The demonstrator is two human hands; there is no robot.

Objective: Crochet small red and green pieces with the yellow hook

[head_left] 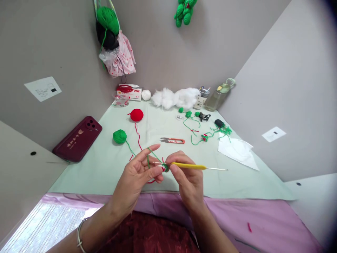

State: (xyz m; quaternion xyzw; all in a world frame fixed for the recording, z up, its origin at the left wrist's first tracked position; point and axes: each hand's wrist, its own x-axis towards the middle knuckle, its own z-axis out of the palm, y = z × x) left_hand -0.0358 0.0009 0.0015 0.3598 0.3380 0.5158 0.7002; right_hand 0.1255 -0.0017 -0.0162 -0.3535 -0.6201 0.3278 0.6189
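Note:
My left hand point(140, 168) pinches a small crocheted piece point(165, 167) in green, white and red between thumb and fingers. Green yarn runs over its raised index finger. In my right hand point(188, 175) is a crochet hook point(188, 166) with a yellow handle, held like a pencil. The hook's thin metal tip lies at the crocheted piece, beside the green strand. Whether the tip is through a stitch is too small to tell. A green yarn ball point(119, 136) and a red yarn ball point(136, 115) lie beyond my left hand, their strands trailing toward it.
Thread snips point(172, 140) lie just past my hands. Behind them are white stuffing point(175, 98), a white yarn ball point(146, 95), a cup of pens point(201, 98) and a bottle point(218, 95). Small green crocheted parts point(189, 114) and white paper point(237, 151) sit at right; a phone point(77, 139) leans left.

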